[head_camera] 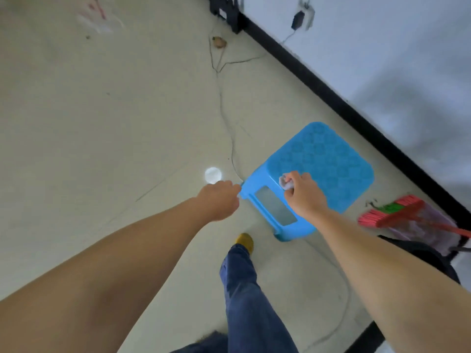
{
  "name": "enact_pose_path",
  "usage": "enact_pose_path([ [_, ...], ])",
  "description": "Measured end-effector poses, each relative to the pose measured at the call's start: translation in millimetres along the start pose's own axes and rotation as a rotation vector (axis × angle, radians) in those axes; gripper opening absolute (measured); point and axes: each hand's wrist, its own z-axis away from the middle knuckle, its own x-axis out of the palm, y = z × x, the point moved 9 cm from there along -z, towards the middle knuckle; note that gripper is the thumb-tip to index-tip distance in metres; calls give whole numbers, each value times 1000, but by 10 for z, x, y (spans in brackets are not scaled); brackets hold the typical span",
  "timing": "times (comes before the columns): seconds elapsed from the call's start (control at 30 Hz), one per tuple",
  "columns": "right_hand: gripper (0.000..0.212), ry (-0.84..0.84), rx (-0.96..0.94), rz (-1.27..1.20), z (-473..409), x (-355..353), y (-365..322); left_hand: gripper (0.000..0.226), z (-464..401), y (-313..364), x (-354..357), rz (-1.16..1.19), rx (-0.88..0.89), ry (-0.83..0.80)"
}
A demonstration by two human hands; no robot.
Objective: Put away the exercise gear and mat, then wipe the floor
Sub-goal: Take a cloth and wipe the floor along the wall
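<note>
A blue plastic stool (328, 159) stands on the pale floor near the wall, tilted in the picture. My right hand (304, 193) sits at the near edge of its seat and grips a small crumpled white cloth (285, 181). My left hand (220, 200) reaches to the stool's left corner with fingers curled; whether it grips the stool's edge is hidden behind the knuckles. No mat or exercise gear appears in view.
A red broom (397, 214) lies on a pinkish dustpan at the right. A thin cable (230, 146) runs across the floor from a wall socket (304, 15). A black skirting (356, 118) lines the wall. My leg in jeans (244, 289) stands below the stool.
</note>
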Motion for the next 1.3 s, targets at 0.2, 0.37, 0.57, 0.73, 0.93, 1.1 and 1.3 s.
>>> enact_pose_path([
  [0.2, 23, -117, -328, 79, 1008, 435, -1853, 38, 2296, -1329, 437, 337, -404, 243],
  [0.37, 24, -203, -747, 91, 2503, 919, -3745, 35, 4814, -2153, 1300, 527, -855, 399],
  [0.57, 22, -319, -1215, 212, 4413, 1426, -5466, 32, 7065, -2345, 2141, 664, -1263, 575],
  [0.73, 23, -345, -1488, 270, 5514, 1883, -6416, 30, 8110, -2452, 2798, 755, -1502, 692],
  [0.93, 24, -393, -1704, 358, 6318, 2600, -7207, 30, 8704, -2833, 3533, 875, -1653, 696],
  [1.1, 25, -450, -1830, 424, 6872, 3226, -8116, 30, 9337, -3425, 3963, 1009, -1773, 760],
  [1.3, 26, -526, -2020, 515, 7805, 4068, -9119, 31, 10167, -3724, 4599, 1109, -2018, 834],
])
